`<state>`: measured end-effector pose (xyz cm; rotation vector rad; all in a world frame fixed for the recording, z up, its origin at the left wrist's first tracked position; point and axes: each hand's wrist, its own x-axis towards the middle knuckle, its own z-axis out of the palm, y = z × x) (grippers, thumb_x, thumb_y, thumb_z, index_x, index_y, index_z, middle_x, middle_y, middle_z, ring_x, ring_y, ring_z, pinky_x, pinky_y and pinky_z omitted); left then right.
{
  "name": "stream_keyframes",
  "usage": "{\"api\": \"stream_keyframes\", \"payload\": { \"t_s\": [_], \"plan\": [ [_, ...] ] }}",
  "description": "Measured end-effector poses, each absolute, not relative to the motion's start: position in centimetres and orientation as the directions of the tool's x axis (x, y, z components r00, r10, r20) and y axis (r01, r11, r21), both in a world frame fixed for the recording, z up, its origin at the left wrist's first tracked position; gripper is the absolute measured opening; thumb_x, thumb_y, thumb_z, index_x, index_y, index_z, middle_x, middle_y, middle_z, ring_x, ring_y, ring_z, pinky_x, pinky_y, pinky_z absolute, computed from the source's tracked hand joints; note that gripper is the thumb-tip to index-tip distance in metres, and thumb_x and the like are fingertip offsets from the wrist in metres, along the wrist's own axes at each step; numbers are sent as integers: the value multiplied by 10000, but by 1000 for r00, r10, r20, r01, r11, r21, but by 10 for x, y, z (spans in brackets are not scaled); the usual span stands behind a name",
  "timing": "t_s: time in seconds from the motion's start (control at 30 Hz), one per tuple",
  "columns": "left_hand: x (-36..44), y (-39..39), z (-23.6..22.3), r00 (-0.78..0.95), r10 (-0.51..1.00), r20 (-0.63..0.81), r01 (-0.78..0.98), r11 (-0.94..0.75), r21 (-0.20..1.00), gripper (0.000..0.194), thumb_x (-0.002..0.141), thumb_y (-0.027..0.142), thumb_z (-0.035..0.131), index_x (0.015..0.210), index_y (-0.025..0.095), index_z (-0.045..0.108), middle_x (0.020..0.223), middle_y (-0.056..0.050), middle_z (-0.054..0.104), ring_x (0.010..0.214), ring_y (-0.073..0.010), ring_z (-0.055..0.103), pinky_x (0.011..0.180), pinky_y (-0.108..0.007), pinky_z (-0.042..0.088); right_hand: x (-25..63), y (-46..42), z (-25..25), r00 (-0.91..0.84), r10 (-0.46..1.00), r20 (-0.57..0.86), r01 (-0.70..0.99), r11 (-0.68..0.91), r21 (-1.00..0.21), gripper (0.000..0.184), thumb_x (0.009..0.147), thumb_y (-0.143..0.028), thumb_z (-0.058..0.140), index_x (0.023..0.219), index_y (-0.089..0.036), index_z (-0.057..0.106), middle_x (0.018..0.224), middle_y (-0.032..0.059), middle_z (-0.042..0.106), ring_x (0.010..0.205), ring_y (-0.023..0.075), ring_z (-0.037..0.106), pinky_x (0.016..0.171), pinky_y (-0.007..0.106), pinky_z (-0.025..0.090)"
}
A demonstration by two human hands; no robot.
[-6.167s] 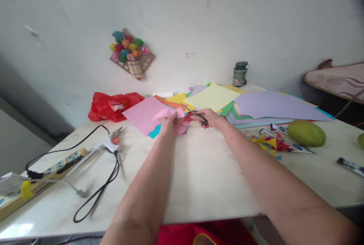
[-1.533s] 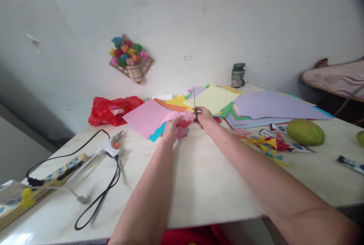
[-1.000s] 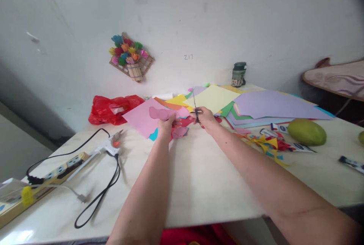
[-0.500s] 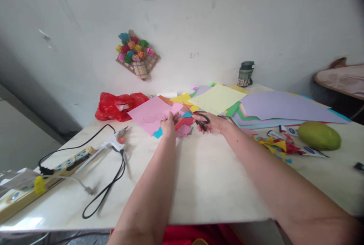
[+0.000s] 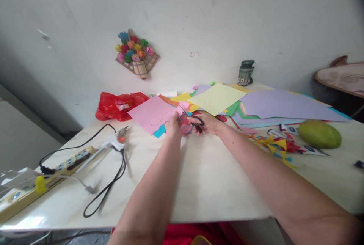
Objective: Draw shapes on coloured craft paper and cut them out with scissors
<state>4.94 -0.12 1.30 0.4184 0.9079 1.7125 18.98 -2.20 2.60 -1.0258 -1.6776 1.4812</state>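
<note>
My left hand (image 5: pixel 173 124) pinches a strip of pink paper (image 5: pixel 165 117) with circles drawn on it; the strip stretches left over a larger pink sheet (image 5: pixel 148 110). My right hand (image 5: pixel 207 124) holds black-handled scissors (image 5: pixel 198 123), fingers in the loops. Their blades point up and left, close to the strip's right end by my left fingers. Whether the blades touch the paper I cannot tell. Below the hands lies a pink cut-out (image 5: pixel 186 129) on red and blue paper pieces, partly covered by my fingers.
Coloured sheets (image 5: pixel 273 104) spread along the back. At right lie paper scraps (image 5: pixel 274 143), glue tubes (image 5: pixel 313 150) and a green mango (image 5: pixel 320 134). At left are a red plastic bag (image 5: pixel 110 108), a glue gun (image 5: pixel 115 140) and a power strip (image 5: pixel 68 161). A dark tumbler (image 5: pixel 246 72) stands behind.
The pink strip was turned over, so its drawn circles show. The scissors swung from upright to pointing up-left, and both hands have come closer together. Pink scrap appeared beside the scraps at right.
</note>
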Motion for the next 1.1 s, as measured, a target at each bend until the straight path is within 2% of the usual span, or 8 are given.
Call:
{"api": "stream_keyframes", "payload": {
  "t_s": [0.37, 1.1],
  "plan": [
    [61, -12, 21, -327, 931, -164, -679, -111, 725, 134, 770, 63, 570, 648, 100, 530, 599, -59, 618, 544, -137, 631, 586, -231, 516, 186, -21, 22, -404, 914, -35, 135, 22, -991, 473, 698, -593, 594, 800, -130, 594, 505, 10, 579, 347, 78, 496, 278, 166, 240],
    [60, -11, 19, -308, 938, -160, -653, -87, 752, 109, 775, 98, 567, 668, 94, 545, 603, -76, 627, 551, -147, 634, 557, -226, 506, 186, -20, 20, -376, 926, -24, 161, 39, -986, 408, 692, -556, 614, 772, -158, 581, 515, 1, 590, 360, 87, 497, 287, 181, 250]
  ]
}}
